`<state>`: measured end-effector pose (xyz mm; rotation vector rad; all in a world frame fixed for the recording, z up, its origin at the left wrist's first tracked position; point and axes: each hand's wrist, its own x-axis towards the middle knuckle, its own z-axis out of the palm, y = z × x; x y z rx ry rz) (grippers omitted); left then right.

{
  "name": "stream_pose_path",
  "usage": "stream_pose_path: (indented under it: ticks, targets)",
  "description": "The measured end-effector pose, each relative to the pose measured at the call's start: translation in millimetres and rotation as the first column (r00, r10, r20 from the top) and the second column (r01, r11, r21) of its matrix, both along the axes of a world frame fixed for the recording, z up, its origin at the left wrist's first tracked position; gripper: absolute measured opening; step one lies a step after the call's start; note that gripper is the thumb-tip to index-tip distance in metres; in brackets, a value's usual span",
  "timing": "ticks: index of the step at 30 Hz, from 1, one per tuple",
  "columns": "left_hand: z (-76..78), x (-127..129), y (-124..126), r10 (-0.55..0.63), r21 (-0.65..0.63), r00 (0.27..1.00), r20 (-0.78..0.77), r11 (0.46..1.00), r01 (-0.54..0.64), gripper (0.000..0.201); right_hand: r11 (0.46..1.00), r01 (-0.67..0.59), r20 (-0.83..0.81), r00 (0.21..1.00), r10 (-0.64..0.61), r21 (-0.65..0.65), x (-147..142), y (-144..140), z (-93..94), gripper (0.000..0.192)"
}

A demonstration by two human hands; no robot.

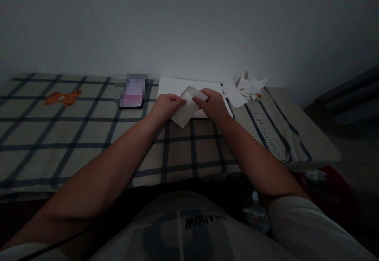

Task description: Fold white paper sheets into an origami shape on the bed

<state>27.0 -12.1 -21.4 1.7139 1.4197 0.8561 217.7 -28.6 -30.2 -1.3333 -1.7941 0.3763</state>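
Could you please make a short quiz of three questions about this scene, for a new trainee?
1. True or false: both hands grip the same folded white paper.
2. Which thing lies nearest to the pile of folded paper pieces?
A. the orange bear figure
B. the loose white square
C. the blurred device
3. Fill in: the large white sheet lies on a ____ cloth with dark lines.

Key
1. True: the left hand and the right hand pinch it from each side.
2. B
3. checked
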Motion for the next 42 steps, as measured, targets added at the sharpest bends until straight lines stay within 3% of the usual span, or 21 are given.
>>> stream_pose_path:
  ticks: [7, 15, 22, 27, 35, 42]
  targets:
    - [2.6, 0.8, -3.8, -0.082, -0.127, 0.995, 0.053, 0.988, 0.088, 0.023, 1.0, -0.013, -0.029, 1.0, 0.013, 0.008, -2.5, -2.7, 3.0, 0.017]
    - [0.4, -0.8, -3.2, -0.09, -0.12, 0.993, 0.08, 0.988, 0.099, 0.029, 0.999, -0.031, -0.006, 0.999, 0.032, 0.034, -0.4, -2.3, 5.4, 0.019]
    - [9.1, -0.8, -10.1, -0.157, 0.041, 0.977, -0.146, 0.986, 0.164, 0.035, 1.0, -0.026, -0.051, 0.998, 0.027, 0.008, -2.4, -5.0, 8.1, 0.024]
    - [8.3, 2.3, -14.1, -0.191, 0.146, 0.943, -0.271, 0.961, 0.237, 0.039, 0.999, 0.032, 0.083, 0.996, -0.033, 0.006, -3.3, -9.3, 9.5, 0.021]
    - [1.8, 4.2, -12.7, -0.204, 0.217, 0.939, -0.276, 0.939, 0.268, 0.04, 0.997, 0.057, 0.188, 0.981, -0.049, -0.042, 2.3, -6.3, 9.3, 0.029]
    - [0.0, 4.6, -11.3, -0.233, 0.168, 0.93, -0.283, 0.943, 0.287, 0.035, 0.999, 0.03, 0.165, 0.986, -0.025, -0.025, -5.4, -9.3, 7.9, 0.026]
